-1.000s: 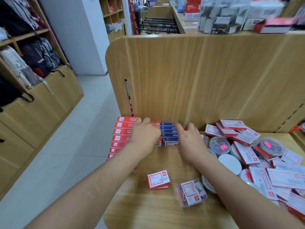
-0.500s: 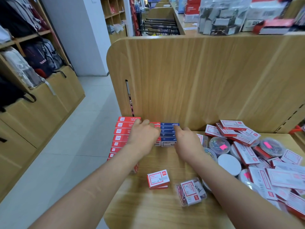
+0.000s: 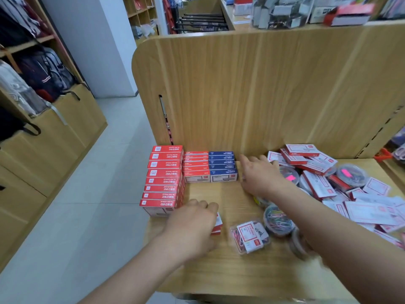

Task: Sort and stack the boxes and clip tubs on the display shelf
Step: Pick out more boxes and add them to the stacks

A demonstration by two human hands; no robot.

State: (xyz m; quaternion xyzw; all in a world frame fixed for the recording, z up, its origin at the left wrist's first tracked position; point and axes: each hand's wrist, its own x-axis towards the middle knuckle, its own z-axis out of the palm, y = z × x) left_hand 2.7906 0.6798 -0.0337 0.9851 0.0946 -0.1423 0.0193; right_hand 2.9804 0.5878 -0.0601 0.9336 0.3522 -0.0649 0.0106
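Note:
On the wooden display shelf, three tidy rows stand against the back panel: large red boxes, smaller red boxes and blue boxes. My left hand lies over a small red and white box at the shelf's front left, fingers curled on it. My right hand hovers with fingers spread, just right of the blue row, holding nothing. A clear case of clips and a round tub of coloured clips sit beneath my right forearm.
A loose heap of red and white boxes and round clip tubs fills the shelf's right side. The tall wooden back panel closes the rear. The shelf's left edge drops to a tiled aisle.
Both hands left the stacked rows. The left pulled back and came down on the small red and white box; the right slid to the right of the blue row.

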